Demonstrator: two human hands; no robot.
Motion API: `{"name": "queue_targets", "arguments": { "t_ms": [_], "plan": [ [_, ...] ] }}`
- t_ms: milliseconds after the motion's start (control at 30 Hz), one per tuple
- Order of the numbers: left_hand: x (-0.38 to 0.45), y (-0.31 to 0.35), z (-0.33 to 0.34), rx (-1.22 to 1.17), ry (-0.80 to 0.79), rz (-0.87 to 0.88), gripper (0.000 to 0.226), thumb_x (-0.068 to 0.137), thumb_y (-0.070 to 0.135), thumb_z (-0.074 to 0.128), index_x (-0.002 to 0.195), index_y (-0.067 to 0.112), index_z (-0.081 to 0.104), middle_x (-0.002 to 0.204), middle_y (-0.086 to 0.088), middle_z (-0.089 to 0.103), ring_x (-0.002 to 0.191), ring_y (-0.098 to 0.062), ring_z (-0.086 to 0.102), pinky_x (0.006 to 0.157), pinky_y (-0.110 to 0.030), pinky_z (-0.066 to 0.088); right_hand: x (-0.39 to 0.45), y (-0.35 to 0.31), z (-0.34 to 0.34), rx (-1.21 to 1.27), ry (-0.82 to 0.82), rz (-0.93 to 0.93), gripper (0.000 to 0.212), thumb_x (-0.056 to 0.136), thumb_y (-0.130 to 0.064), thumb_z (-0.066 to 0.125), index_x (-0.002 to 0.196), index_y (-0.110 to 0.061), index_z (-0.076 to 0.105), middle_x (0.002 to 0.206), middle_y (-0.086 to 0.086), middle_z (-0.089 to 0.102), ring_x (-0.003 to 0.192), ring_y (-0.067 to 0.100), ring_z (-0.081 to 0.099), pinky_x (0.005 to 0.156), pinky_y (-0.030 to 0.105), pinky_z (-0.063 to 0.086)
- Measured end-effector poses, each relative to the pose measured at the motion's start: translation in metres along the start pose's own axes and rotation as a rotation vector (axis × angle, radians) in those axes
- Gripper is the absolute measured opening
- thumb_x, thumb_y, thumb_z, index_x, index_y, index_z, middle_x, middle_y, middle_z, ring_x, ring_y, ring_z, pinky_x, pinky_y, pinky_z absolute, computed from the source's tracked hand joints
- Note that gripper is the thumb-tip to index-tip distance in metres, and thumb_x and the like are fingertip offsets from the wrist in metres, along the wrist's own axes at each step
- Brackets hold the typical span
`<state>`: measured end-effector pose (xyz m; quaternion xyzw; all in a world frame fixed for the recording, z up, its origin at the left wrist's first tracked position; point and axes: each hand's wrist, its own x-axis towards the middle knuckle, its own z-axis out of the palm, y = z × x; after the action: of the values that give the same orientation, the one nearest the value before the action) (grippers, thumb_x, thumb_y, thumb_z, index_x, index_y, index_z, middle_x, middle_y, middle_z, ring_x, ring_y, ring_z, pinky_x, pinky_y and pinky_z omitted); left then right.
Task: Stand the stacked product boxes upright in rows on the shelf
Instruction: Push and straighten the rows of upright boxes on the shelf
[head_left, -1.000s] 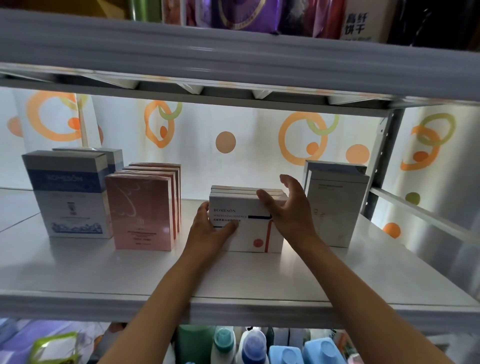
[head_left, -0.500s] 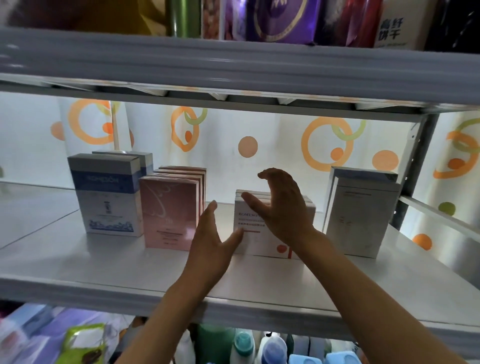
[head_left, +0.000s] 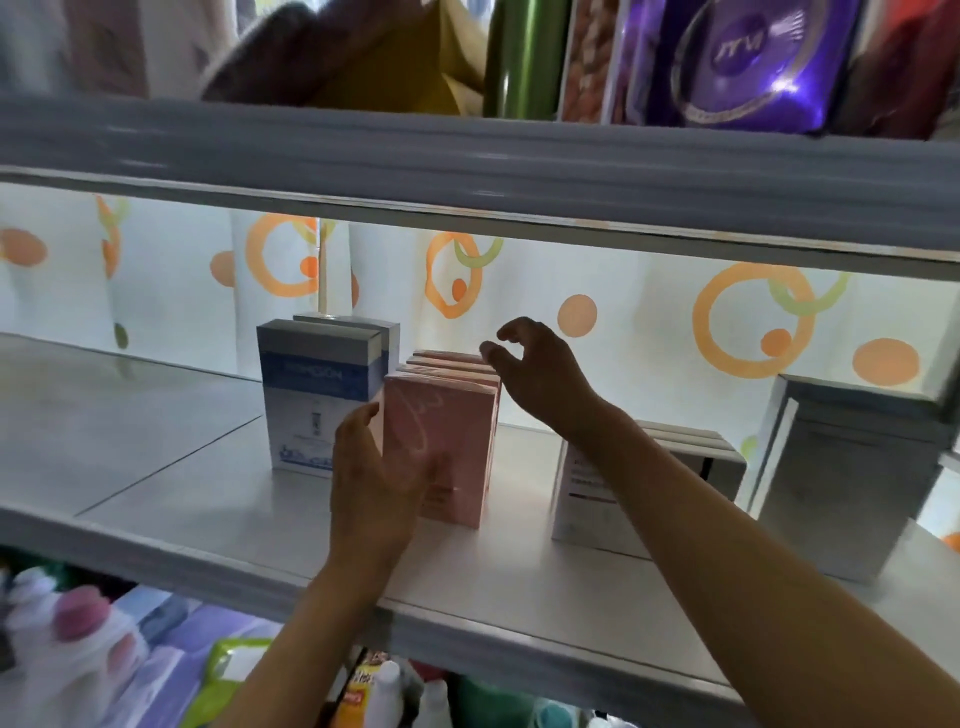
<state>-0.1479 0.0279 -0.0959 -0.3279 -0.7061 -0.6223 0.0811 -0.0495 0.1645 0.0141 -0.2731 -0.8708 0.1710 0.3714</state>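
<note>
Shelf (head_left: 171, 483) with blue boxes (head_left: 317, 395), pink boxes (head_left: 441, 441), white boxes (head_left: 649, 483) and grey boxes (head_left: 841, 478) upright in rows; left hand (head_left: 374, 483) spread against front pink box, right hand (head_left: 540, 374) loosely curled, grip empty; only straightening apparently left

A white curtain (head_left: 649, 312) printed with orange rings and dots hangs behind as the backdrop. On the level above stand a shiny purple packet (head_left: 737, 57), a green cylinder (head_left: 524, 57) and a brown and yellow bag (head_left: 363, 57), all blurred. Below, white bottles with pink caps (head_left: 78, 629), a green-edged pouch (head_left: 228, 670) and what may be a yellow-labelled bottle (head_left: 358, 696) show dimly.
</note>
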Motion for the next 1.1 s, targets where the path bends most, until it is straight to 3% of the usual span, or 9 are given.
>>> {"name": "queue_targets", "arguments": {
  "t_ms": [67, 233, 300, 400, 567, 633, 800, 933, 1100],
  "plan": [
    [0.01, -0.005, 0.001, -0.003, -0.043, -0.031, 0.079, 0.066, 0.071, 0.065, 0.131, 0.033, 0.039, 0.126, 0.009, 0.056, 0.109, -0.016, 0.058, 0.093, -0.038, 0.051, 0.016, -0.003, 0.006, 0.014, -0.034, 0.045, 0.042, 0.095, -0.04, 0.055, 0.125, -0.01, 0.056, 0.134, 0.009, 0.058, 0.12, 0.022, 0.056, 0.09, 0.025, 0.036],
    [0.021, -0.005, 0.002, -0.057, -0.111, -0.072, 0.089, 0.065, 0.057, 0.076, 0.137, 0.029, 0.033, 0.134, 0.006, 0.05, 0.115, -0.017, 0.054, 0.095, -0.038, 0.047, 0.052, 0.0, 0.016, -0.002, -0.173, 0.179, 0.048, 0.095, -0.041, 0.056, 0.127, -0.005, 0.058, 0.133, 0.013, 0.059, 0.12, 0.028, 0.056, 0.096, 0.032, 0.043],
    [0.019, -0.009, 0.004, -0.048, -0.127, -0.061, 0.092, 0.063, 0.066, 0.07, 0.138, 0.031, 0.032, 0.137, 0.007, 0.049, 0.119, -0.018, 0.054, 0.098, -0.041, 0.047, 0.062, 0.001, 0.018, 0.013, -0.253, 0.239, 0.046, 0.097, -0.038, 0.054, 0.123, -0.001, 0.06, 0.128, 0.017, 0.061, 0.117, 0.033, 0.057, 0.096, 0.039, 0.045],
    [0.019, -0.021, 0.011, -0.04, -0.174, -0.05, 0.091, 0.063, 0.069, 0.07, 0.137, 0.036, 0.029, 0.139, 0.008, 0.048, 0.122, -0.018, 0.052, 0.1, -0.046, 0.048, 0.076, 0.0, 0.02, 0.09, -0.305, 0.288, 0.048, 0.096, -0.039, 0.055, 0.12, 0.002, 0.061, 0.127, 0.016, 0.06, 0.111, 0.03, 0.057, 0.093, 0.037, 0.043],
    [0.021, -0.036, 0.017, -0.061, -0.238, -0.073, 0.099, 0.058, 0.074, 0.071, 0.138, 0.037, 0.026, 0.136, 0.008, 0.048, 0.119, -0.018, 0.053, 0.096, -0.046, 0.051, 0.084, 0.0, 0.031, -0.062, -0.492, 0.281, 0.057, 0.09, -0.057, 0.057, 0.103, -0.002, 0.068, 0.1, 0.011, 0.068, 0.082, 0.02, 0.065, 0.061, 0.025, 0.048],
    [0.022, -0.039, 0.018, -0.093, -0.249, -0.074, 0.097, 0.059, 0.074, 0.071, 0.138, 0.038, 0.026, 0.134, 0.009, 0.049, 0.118, -0.017, 0.054, 0.095, -0.045, 0.052, 0.085, 0.001, 0.032, -0.066, -0.514, 0.296, 0.06, 0.087, -0.061, 0.058, 0.101, -0.003, 0.068, 0.095, 0.011, 0.069, 0.074, 0.018, 0.066, 0.055, 0.025, 0.049],
    [0.023, -0.041, 0.02, -0.132, -0.275, -0.075, 0.096, 0.058, 0.078, 0.067, 0.137, 0.04, 0.028, 0.131, 0.011, 0.052, 0.115, -0.017, 0.057, 0.092, -0.044, 0.054, 0.085, 0.007, 0.03, 0.001, -0.574, 0.285, 0.059, 0.086, -0.063, 0.058, 0.102, -0.008, 0.068, 0.094, 0.007, 0.069, 0.079, 0.02, 0.069, 0.058, 0.028, 0.055],
    [0.023, -0.042, 0.02, -0.109, -0.26, -0.067, 0.093, 0.061, 0.076, 0.067, 0.136, 0.037, 0.03, 0.129, 0.01, 0.054, 0.112, -0.017, 0.059, 0.091, -0.042, 0.055, 0.082, 0.005, 0.029, -0.026, -0.566, 0.217, 0.057, 0.086, -0.064, 0.056, 0.093, -0.01, 0.069, 0.089, 0.007, 0.069, 0.073, 0.017, 0.067, 0.054, 0.021, 0.05],
    [0.018, -0.038, 0.02, -0.062, -0.223, -0.047, 0.077, 0.076, 0.063, 0.065, 0.137, 0.033, 0.03, 0.13, 0.009, 0.052, 0.112, -0.014, 0.057, 0.092, -0.035, 0.053, 0.076, 0.001, 0.023, -0.012, -0.608, 0.197, 0.055, 0.089, -0.061, 0.054, 0.099, -0.01, 0.072, 0.082, 0.002, 0.068, 0.071, 0.014, 0.066, 0.054, 0.021, 0.048]
  ]
}}
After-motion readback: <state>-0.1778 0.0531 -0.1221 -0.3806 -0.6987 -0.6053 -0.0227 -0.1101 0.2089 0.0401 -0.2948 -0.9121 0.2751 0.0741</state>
